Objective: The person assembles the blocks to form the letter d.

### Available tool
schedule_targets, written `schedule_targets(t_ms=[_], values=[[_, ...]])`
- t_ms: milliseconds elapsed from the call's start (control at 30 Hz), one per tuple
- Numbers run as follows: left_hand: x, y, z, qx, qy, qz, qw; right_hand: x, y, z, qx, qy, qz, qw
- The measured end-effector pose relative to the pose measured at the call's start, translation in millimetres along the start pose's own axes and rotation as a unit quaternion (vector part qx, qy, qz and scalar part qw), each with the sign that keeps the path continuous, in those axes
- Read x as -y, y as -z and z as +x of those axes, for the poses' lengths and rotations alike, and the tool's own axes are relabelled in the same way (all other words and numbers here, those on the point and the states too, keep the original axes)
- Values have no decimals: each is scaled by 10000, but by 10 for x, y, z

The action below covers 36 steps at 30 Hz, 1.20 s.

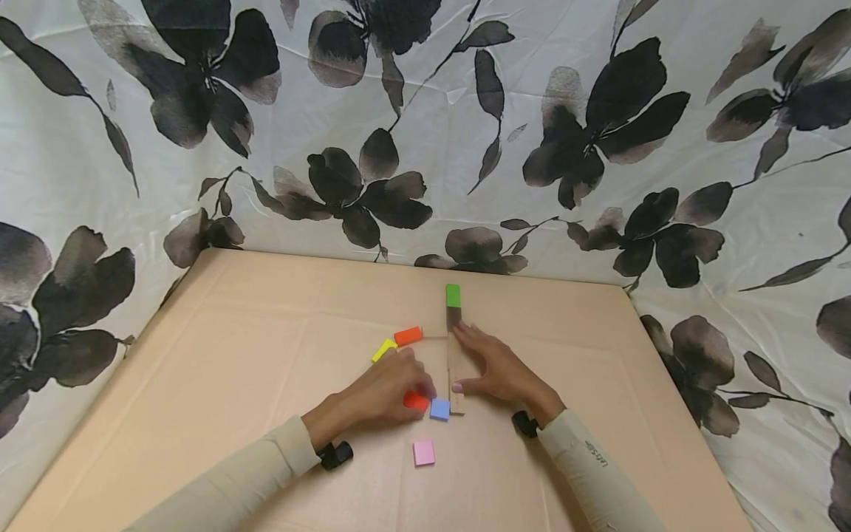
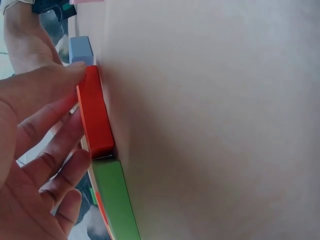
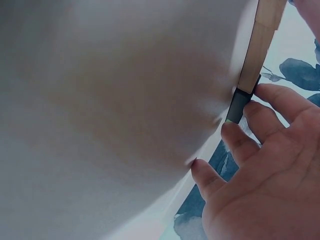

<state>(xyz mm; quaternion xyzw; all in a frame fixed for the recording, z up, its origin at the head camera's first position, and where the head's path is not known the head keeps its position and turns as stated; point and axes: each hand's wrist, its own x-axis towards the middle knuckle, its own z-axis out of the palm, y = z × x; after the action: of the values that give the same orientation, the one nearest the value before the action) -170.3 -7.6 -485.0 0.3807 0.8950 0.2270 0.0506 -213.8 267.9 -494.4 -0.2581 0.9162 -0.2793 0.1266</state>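
Observation:
My left hand (image 1: 388, 386) pinches a red block (image 2: 96, 112), with the thumb at one end and the fingers along its side. Just beyond the thumb lies a blue block (image 1: 439, 409). A green block (image 2: 117, 200) adjoins the other end of the red one; the hand hides it in the head view. My right hand (image 1: 499, 362) spreads beside a wooden strip (image 1: 455, 369). Its fingertips touch a dark block (image 3: 238, 105) at the strip's far end. A bright green block (image 1: 453, 295) continues past the dark one.
A second red block (image 1: 408, 336) and a yellow block (image 1: 383, 349) lie beyond the left hand. A pink block (image 1: 423, 454) sits nearer the person. The tan tabletop (image 1: 266, 310) ends at the back against a floral cloth (image 1: 465, 148).

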Motion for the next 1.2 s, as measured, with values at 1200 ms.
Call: schedule_targets(t_ms=[1200], values=[[-20, -37, 61, -22, 41, -6, 10000, -21, -10, -7, -35, 35, 2, 10000]])
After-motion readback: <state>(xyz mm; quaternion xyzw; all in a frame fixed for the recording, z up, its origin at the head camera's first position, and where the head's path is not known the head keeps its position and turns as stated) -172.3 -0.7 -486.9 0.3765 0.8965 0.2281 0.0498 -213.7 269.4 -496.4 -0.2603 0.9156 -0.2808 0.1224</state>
